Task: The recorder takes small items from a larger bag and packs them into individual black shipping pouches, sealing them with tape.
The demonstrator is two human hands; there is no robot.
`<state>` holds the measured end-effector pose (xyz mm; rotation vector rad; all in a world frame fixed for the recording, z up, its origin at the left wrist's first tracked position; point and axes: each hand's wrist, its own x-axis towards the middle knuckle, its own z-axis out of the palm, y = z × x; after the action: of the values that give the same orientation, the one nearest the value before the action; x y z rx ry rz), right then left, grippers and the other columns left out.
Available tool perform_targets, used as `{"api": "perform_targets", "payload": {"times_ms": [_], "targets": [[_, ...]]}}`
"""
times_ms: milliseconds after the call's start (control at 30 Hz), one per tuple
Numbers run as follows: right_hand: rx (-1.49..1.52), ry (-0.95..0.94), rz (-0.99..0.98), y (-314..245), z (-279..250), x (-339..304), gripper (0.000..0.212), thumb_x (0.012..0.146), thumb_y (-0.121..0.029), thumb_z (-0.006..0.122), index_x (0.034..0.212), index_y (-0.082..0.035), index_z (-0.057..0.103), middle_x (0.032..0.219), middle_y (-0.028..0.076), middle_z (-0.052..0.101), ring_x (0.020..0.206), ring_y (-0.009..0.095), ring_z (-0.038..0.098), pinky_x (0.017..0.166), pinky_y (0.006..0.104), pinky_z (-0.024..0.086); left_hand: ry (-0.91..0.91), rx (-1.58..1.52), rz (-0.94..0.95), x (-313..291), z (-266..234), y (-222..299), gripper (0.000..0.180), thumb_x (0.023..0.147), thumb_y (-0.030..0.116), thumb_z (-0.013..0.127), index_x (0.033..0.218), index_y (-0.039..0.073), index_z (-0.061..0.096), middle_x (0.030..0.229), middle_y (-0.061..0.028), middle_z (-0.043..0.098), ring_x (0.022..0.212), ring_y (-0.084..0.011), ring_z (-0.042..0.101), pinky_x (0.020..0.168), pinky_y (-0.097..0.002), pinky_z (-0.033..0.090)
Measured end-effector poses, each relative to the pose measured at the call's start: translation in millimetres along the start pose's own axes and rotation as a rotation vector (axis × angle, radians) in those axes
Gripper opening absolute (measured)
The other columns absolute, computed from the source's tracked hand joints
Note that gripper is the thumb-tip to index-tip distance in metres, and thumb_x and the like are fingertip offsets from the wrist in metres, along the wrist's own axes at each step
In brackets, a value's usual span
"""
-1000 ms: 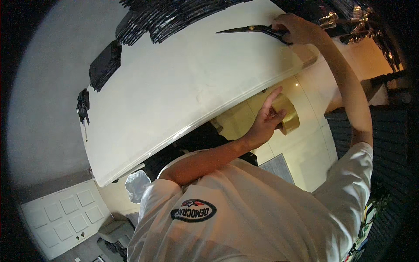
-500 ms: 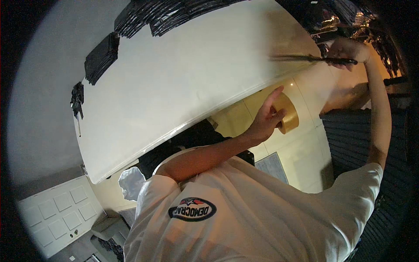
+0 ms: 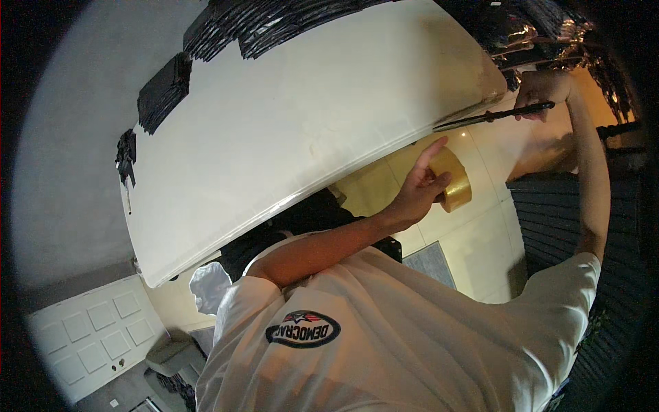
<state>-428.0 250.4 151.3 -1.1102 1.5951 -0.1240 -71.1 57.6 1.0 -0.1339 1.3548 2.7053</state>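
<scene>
My left hand (image 3: 420, 190) grips a yellowish-brown roll of tape (image 3: 453, 180) just below the lower edge of a big white board (image 3: 295, 130). My right hand (image 3: 542, 89) is raised at the board's right end and holds a pair of long black scissors (image 3: 491, 117), blades together, pointing left toward the board's edge. Strips of black tape (image 3: 163, 93) stick along the board's top and left edges. My white T-shirt (image 3: 412, 329) fills the lower part of the view.
Crumpled shiny black sheeting (image 3: 542, 34) hangs beyond the board at the upper right. A dark ribbed surface (image 3: 563, 213) runs down the right side. Pale floor tiles (image 3: 480, 233) lie below the board, and a white panelled door (image 3: 89, 336) shows at the lower left.
My right hand carried the scissors from the top of the board rightward and down to the board's right end. My left hand stayed by the board's lower edge with the tape roll.
</scene>
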Motion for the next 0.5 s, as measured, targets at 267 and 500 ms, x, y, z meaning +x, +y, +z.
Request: {"api": "perform_targets", "payload": {"times_ms": [267,500], "targets": [[-0.232,0.23,-0.024,-52,18,13,0.023,0.085,-0.017,0.076,0.099,0.001,0.078,0.074,0.007,0.073,0.063,0.012,0.065,0.06,0.0261,0.054,0.024,-0.073,0.003,-1,2,3,0.067,0.107,0.011,0.055,0.164,0.024,0.021,0.116,-0.0054,0.056,0.099,-0.0122,0.059,0.083,-0.0316,0.058],[-0.401,0.419,-0.019,-83,26,10,0.024,0.084,-0.019,0.078,0.099,0.001,0.078,0.073,0.008,0.073,0.065,0.012,0.067,0.061,0.0267,0.055,0.007,-0.047,-0.02,0,2,2,0.066,0.108,0.011,0.054,0.163,0.025,0.021,0.121,-0.0062,0.055,0.104,-0.0133,0.059,0.084,-0.0329,0.059]]}}
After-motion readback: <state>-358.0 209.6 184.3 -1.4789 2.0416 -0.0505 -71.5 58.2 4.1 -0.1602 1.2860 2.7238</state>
